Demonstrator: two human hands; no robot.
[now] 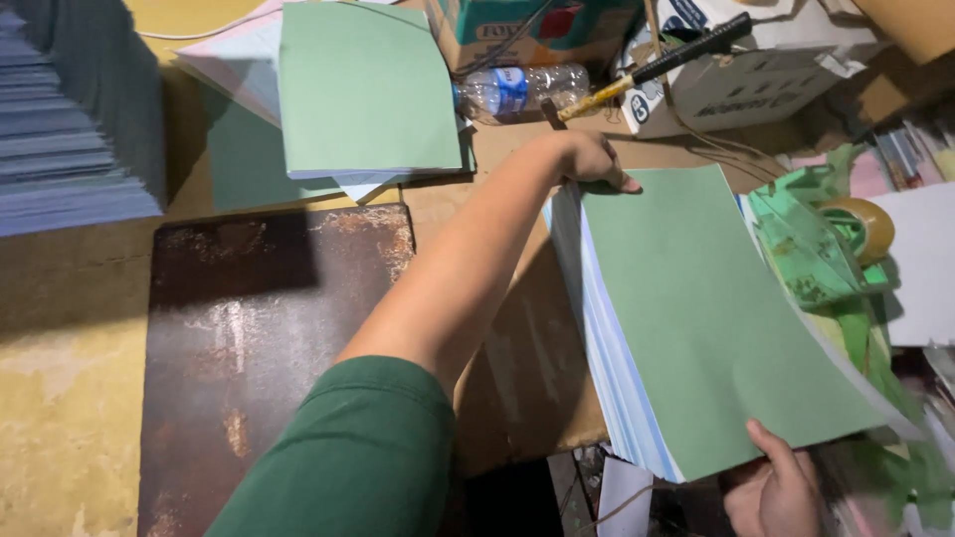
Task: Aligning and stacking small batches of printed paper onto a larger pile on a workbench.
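A person's left hand [592, 159] holds the far end of a thick stack of paper [686, 318] topped by a green sheet, its grip closed on that edge, while the right hand [776, 487] pinches the near corner. The stack lies at the right of a cluttered desk [70, 348], beside a rusty metal plate [249, 328]. A second green-topped pile [368, 89] and a plastic bottle [517, 89] sit beyond.

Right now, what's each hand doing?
Left hand: closed on the far end of the green-covered paper stack.
Right hand: gripping the stack's near corner.
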